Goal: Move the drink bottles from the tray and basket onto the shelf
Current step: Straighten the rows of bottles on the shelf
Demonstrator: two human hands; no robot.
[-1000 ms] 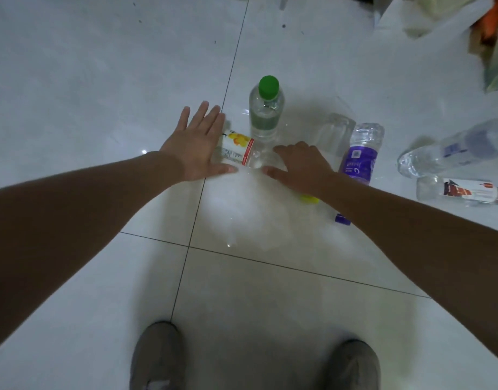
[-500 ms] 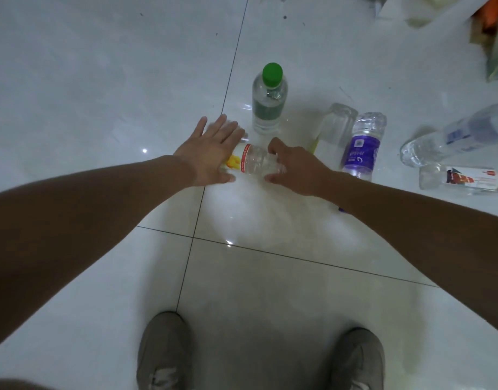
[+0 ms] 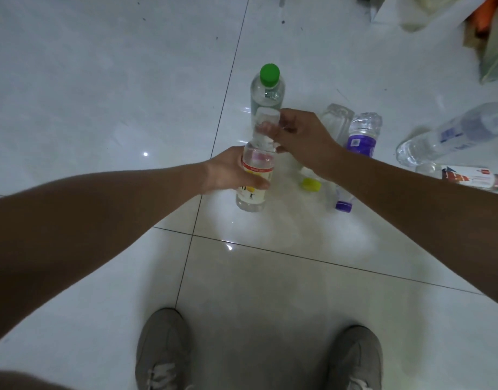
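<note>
Holding a clear drink bottle [image 3: 257, 163] with both hands, I have it standing up, its top leaning a little away from me. My left hand [image 3: 228, 171] is wrapped round its middle, right on the white, red and yellow label, with my thumb lying across the front. My right hand [image 3: 301, 139] is curled round the top end, and its fingers pinch the neck just under the cap. The bottom of the bottle is below my left hand, down by the white tiled floor [image 3: 101, 80]; I cannot tell if it touches the floor or hangs just over it. Past my right hand's fingers stands a green-cap bottle [image 3: 267, 88], very near. Behind my right hand and its wrist lie a yellow-cap bottle [image 3: 337, 119] and a purple-label bottle [image 3: 361, 136], side by side, caps pointing toward me. Well off to the right of that hand lie two more bottles [image 3: 453, 133] on their sides. My grey shoes [image 3: 163, 350] are far below both hands, close to me
</note>
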